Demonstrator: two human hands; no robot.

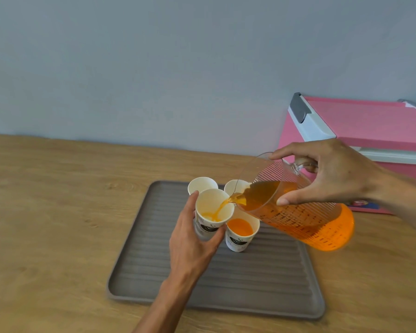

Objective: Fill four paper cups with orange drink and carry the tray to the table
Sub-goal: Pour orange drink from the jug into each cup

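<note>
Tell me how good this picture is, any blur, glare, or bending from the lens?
Head view: light is soft and even, with only faint shadows; the jug smears at its base, motion blur; print on the cup being filled is too soft to read; the tray has edges that bow slightly, wide-lens distortion; no harsh glare.

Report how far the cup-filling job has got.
Done: one white paper cup holds orange drink. In hand: left hand holds a second cup; right hand pours from the clear plastic jug. Left: two rear cups look empty; grey ridged tray not yet carried.
</note>
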